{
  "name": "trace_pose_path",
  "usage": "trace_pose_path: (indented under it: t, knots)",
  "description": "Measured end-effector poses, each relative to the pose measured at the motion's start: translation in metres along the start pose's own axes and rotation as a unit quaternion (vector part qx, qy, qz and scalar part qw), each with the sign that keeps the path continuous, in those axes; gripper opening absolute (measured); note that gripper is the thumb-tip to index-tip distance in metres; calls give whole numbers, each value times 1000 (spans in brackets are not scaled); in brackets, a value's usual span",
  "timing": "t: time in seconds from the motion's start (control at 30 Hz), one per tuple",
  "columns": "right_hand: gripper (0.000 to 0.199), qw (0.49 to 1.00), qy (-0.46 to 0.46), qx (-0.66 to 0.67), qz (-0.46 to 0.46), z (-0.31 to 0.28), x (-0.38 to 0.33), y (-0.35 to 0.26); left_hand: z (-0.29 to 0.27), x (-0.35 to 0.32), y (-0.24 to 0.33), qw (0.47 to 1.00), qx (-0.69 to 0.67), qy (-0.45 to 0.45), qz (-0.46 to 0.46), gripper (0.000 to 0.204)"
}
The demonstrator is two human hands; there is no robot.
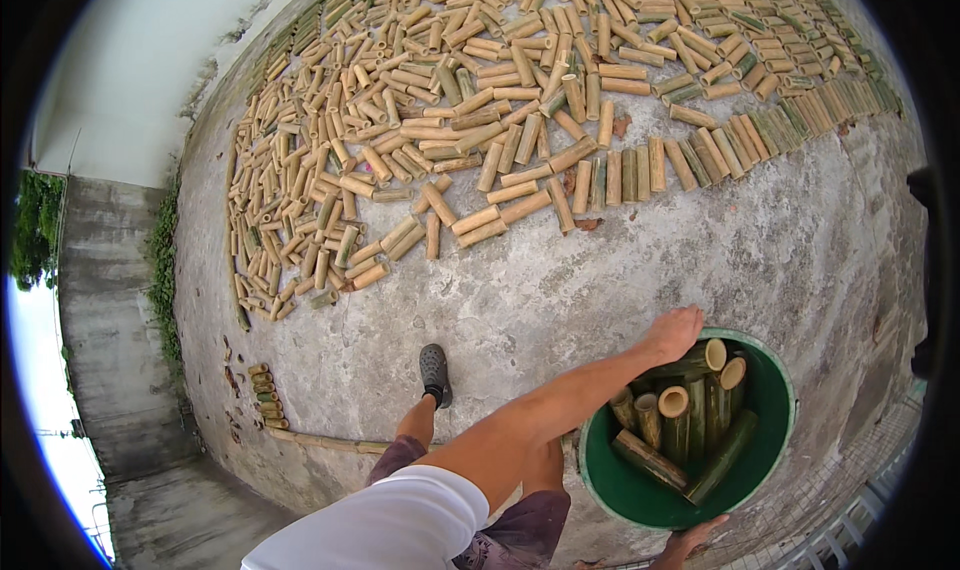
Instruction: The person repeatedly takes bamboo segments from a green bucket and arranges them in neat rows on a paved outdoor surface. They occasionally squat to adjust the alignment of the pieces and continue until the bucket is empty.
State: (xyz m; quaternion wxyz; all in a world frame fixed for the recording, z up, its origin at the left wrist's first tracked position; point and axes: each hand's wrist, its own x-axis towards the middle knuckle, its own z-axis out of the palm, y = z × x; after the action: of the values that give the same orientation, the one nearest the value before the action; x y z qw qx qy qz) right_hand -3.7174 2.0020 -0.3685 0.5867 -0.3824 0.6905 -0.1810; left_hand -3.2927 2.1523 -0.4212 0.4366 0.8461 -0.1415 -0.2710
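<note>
A round green bucket [597,470] is tilted toward me, holding several cut bamboo tubes [675,435], some upright and some lying on their sides. My left hand [676,336] is closed at its far rim, the arm stretched across from the lower left. Against the near side of the bucket is my right hand [690,542], fingers partly hidden below the wall; it appears to hold the bucket from there.
Many cut bamboo tubes [470,120] cover the concrete floor [480,300] ahead, loose at left and in rows at right. A short stack of tubes [265,395] and a long bamboo pole [330,440] lie at left. A wall [120,270] stands left; a grate [840,540] is lower right.
</note>
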Motion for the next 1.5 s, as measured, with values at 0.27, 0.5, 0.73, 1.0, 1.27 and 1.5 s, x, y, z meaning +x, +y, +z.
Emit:
trace_pose_path:
  t: [0.27, 0.5, 0.73, 1.0, 1.27, 1.5]
  knots:
    - [88, 969, -105, -211, -70, 135, -161, -34, -221, -173, -187, 963, -95, 144, -208, 48]
    - [69, 889, -335, -312, -20, 305, -243, 46, -374, -341, -315, 899, 18, 333, -285, 53]
    - [51, 833, -433, -342, -39, 431, -376, 221, -530, -490, -455, 828, 10, 410, -382, 54]
    - [47, 770, -491, -400, -82, 441, -501, 370, -595, -638, -609, 797, -72, 433, -414, 53]
    - [32, 474, -477, -556, -489, 494, -587, 350, -593, -659, -541, 764, 173, 567, -256, 34]
    - [41, 266, -589, -492, -584, 498, -697, 405, -549, -639, -474, 826, 452, 155, -299, 42]
